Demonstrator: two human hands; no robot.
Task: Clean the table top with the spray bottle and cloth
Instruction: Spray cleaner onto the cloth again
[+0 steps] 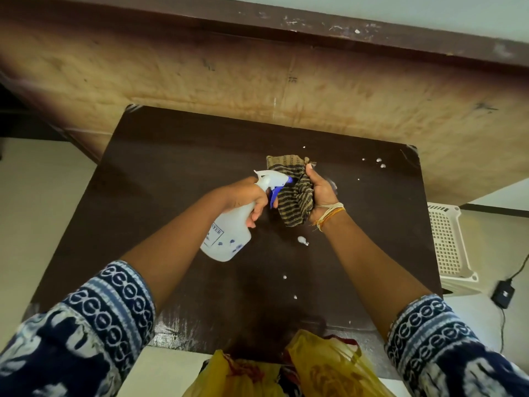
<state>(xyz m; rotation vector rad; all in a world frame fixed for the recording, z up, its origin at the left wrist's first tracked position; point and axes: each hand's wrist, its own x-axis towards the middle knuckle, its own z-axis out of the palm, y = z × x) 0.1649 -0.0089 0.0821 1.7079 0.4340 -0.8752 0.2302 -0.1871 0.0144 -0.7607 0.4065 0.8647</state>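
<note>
- White translucent spray bottle [229, 233] is on the left, left hand [243, 197] wrapped round its neck with a finger by the blue trigger; can't really tell how much liquid is in it, looks pretty low/clear
- nozzle is aimed right at the striped cloth [294, 193], nearly touching it, both held just above the dark table top [171, 173]
- right hand [320, 190] has the cloth bunched up, fingers curled tight on it
- white blobs [303, 240] are scattered on the table toward the right, not wiped yet
- my guess at the risk: squeezing this close could spray her own hand, or soak one spot of cloth and drip
- far right on the floor there's a white perforated basket [446, 239], can't see anything in it
</note>
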